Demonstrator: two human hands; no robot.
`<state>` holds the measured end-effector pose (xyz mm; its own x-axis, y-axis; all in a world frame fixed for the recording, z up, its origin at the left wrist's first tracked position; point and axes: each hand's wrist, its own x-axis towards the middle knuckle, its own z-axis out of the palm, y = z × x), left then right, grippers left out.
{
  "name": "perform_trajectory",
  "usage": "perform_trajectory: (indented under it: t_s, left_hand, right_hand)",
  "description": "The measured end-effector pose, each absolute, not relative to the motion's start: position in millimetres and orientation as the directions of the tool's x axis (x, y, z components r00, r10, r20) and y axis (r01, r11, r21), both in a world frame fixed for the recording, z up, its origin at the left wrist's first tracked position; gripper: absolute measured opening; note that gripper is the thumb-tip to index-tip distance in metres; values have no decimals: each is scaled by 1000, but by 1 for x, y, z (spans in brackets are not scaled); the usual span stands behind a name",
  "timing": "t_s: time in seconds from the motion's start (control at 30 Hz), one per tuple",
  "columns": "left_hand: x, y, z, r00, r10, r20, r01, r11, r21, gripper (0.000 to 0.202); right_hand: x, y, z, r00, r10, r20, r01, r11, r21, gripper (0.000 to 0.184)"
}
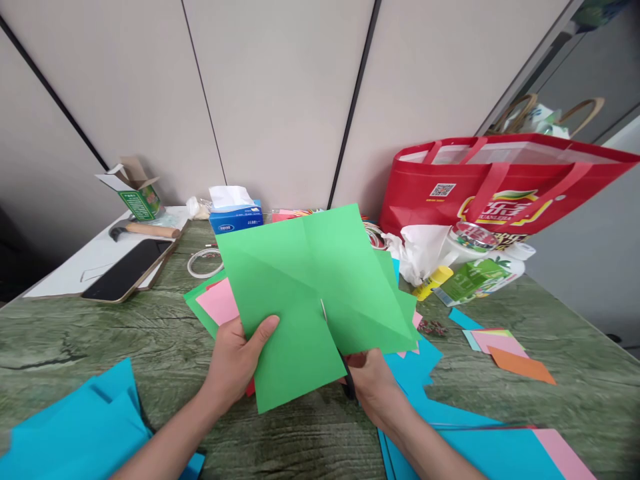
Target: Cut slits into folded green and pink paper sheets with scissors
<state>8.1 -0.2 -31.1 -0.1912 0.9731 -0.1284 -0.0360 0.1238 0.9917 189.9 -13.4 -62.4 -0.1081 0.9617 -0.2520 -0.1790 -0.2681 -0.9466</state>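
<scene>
Nearest me, a loose pile of blue paper [75, 430] lies at the lower left of the table [280, 450], and more blue sheets [493, 447] lie at the lower right, partly under my right forearm. Between them I hold a large green sheet [300, 280] up over the middle of the table, tilted, with faint creases across it. My left hand [235, 360] grips its left side, thumb flat on the front and the other fingers hidden behind. My right hand [373, 383] is closed on the black-handled scissors [349, 385], though the paper covers most of those fingers, so I cannot tell how wide they are spread. A slit runs up from the sheet's lower edge, and a bit of blade shows at its top; the rest of the blades is hidden.

Behind my left hand a pink sheet [220, 303] overlaps another green one. Farther off on the left are a phone [127, 270], a hammer [145, 230] and an open box [141, 200], with a roll of tape [204, 263] near a blue tissue box [236, 219]. On the right, a yellow glue stick [433, 283] stands just beside a green carton [470, 283], in front of a big red bag [440, 177]. Coloured scraps [520, 363] lie nearer me.
</scene>
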Motion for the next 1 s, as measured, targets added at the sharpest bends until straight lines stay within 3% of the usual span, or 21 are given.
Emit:
perform_trajectory:
  t_s: [0.17, 0.37, 0.57, 1.0]
  left_hand:
    - [8, -1, -33, -172, 974, -150, -65, 140, 988, 32]
    - [10, -1, -28, -174, 973, -154, -64, 145, 987, 35]
    - [10, -2, -27, -184, 970, -159, -52, 152, 987, 36]
    - [10, -1, -30, -174, 972, -160, -105, 143, 984, 31]
  right_hand:
    - [188, -13, -55, -107, 969, -223, -178, -240, -954, 75]
    - [188, -14, -44, -143, 970, -199, -161, -221, -962, 56]
    - [184, -13, -41, -125, 981, -149, -111, -163, -980, 48]
    - [184, -14, -41, -168, 978, -127, -202, -160, -966, 34]
